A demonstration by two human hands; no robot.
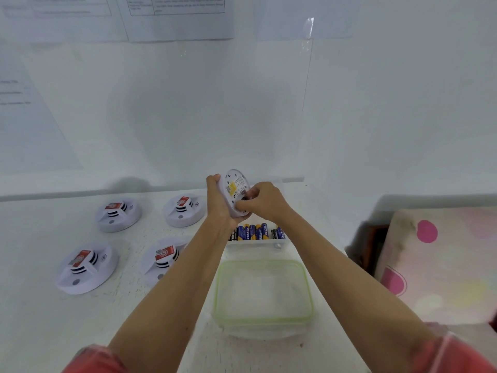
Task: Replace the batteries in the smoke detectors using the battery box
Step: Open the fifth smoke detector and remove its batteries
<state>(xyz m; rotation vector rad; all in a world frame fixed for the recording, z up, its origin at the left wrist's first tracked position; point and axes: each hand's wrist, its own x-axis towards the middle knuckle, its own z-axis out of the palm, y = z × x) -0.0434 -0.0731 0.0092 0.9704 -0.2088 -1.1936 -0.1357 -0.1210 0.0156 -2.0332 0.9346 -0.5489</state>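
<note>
My left hand [219, 200] grips a white round smoke detector [233, 188] by its rim, raised above the table with its back side and yellow label facing me. My right hand [262, 200] has its fingertips curled into the lower back of that detector; what they pinch is hidden. Just below my hands stands the clear battery box [256, 242] with several blue and yellow batteries [254, 232] upright in it. Several more white detectors lie face up on the table to the left, among them one at the near left [86, 267] and one at the far left [118, 214].
The box's green-rimmed clear lid [265, 294] lies flat on the white table [40, 319] in front of the box. A pink dotted cloth bundle [441, 265] sits at the right edge. A white wall with taped papers rises right behind the table.
</note>
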